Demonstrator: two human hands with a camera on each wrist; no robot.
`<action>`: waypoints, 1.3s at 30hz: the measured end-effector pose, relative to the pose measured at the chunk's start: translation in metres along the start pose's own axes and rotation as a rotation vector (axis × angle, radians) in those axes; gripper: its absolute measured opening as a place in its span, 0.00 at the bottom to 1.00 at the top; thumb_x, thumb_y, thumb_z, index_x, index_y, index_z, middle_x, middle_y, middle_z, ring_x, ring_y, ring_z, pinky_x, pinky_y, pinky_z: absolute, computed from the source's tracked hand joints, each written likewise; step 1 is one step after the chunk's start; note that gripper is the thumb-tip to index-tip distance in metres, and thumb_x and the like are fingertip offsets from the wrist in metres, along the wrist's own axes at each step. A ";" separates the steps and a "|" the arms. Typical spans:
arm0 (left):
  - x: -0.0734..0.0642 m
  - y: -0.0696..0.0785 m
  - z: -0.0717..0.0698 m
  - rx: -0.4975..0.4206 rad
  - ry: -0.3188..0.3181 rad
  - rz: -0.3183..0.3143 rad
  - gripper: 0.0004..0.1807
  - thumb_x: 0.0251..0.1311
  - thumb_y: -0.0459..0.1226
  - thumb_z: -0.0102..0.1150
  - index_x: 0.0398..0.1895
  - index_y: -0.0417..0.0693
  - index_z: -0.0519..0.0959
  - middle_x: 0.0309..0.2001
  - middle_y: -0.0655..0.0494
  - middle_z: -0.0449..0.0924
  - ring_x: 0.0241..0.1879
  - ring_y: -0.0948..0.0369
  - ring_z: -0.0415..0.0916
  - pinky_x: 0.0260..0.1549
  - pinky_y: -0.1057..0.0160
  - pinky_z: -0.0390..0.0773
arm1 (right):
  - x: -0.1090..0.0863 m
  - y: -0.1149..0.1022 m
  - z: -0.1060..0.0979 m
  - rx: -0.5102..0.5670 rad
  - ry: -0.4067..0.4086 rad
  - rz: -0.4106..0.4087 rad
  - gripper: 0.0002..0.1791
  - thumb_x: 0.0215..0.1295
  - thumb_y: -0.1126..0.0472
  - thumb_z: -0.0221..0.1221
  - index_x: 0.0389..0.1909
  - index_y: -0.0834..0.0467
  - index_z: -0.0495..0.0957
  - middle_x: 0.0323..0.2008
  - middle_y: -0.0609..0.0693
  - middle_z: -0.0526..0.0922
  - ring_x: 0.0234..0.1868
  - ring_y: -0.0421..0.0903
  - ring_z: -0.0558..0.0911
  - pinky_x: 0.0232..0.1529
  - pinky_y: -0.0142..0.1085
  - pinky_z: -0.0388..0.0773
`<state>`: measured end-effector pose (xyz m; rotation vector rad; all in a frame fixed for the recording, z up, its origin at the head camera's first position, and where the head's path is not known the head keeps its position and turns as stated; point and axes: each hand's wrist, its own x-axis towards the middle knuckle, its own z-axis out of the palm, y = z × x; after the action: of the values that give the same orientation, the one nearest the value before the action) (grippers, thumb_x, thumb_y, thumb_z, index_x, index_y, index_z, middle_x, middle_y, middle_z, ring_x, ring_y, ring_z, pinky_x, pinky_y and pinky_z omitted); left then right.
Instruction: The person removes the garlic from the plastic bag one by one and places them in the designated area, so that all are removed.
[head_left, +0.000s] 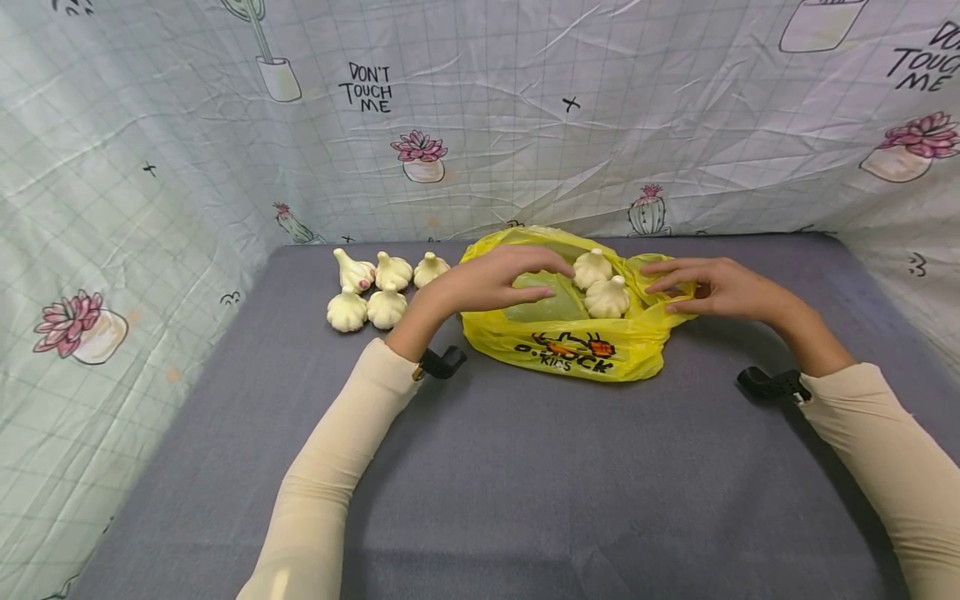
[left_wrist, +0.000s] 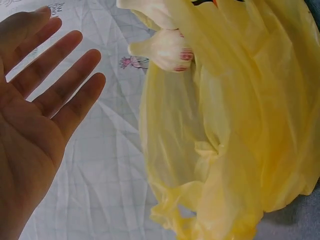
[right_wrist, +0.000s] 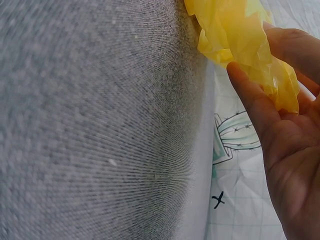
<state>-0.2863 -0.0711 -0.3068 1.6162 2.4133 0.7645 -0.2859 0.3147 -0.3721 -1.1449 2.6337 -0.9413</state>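
A yellow plastic bag [head_left: 491,337] with a printed front lies on the table, its mouth spread wide. Two garlic bulbs [head_left: 606,298] show in its right part, one behind the other. Over the bag's left side, my left hand [head_left: 495,279] hovers with fingers extended and nothing held; the left wrist view shows its bare palm apart from the bag [left_wrist: 235,125] and a garlic bulb [left_wrist: 165,51] at the opening. My right hand [head_left: 731,287] pinches the gathered right end of the bag; thumb and fingers lie around the crumpled plastic [right_wrist: 240,40] in the right wrist view.
Several more garlic bulbs [head_left: 387,308] sit in two rows left of the bag, close to my left forearm. A grey cloth covers the table [head_left: 540,475]. Behind its far edge hangs a patterned white curtain [head_left: 510,133], which also runs along the left side.
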 end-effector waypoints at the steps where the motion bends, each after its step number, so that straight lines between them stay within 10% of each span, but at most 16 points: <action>1: 0.002 -0.001 0.000 0.001 -0.005 -0.004 0.19 0.76 0.39 0.54 0.66 0.47 0.76 0.65 0.55 0.77 0.67 0.62 0.70 0.66 0.65 0.66 | 0.000 0.000 0.000 -0.002 -0.001 -0.002 0.20 0.66 0.66 0.67 0.58 0.51 0.84 0.69 0.53 0.74 0.37 0.36 0.78 0.32 0.31 0.76; 21: 0.028 -0.022 0.014 -0.068 -0.023 -0.081 0.23 0.77 0.42 0.54 0.70 0.45 0.73 0.65 0.49 0.77 0.64 0.56 0.73 0.61 0.62 0.71 | 0.001 0.001 0.002 -0.015 0.000 -0.005 0.19 0.66 0.65 0.67 0.58 0.51 0.84 0.69 0.55 0.74 0.41 0.34 0.80 0.33 0.31 0.78; 39: 0.042 -0.076 0.027 -0.451 0.135 -0.245 0.25 0.75 0.38 0.56 0.72 0.44 0.70 0.69 0.50 0.71 0.68 0.53 0.71 0.61 0.65 0.73 | -0.002 0.003 0.004 -0.021 0.010 -0.010 0.20 0.66 0.65 0.67 0.58 0.51 0.84 0.69 0.55 0.74 0.39 0.35 0.79 0.33 0.31 0.77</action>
<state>-0.3565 -0.0473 -0.3597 1.1086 2.2427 1.2864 -0.2854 0.3154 -0.3776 -1.1620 2.6545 -0.9264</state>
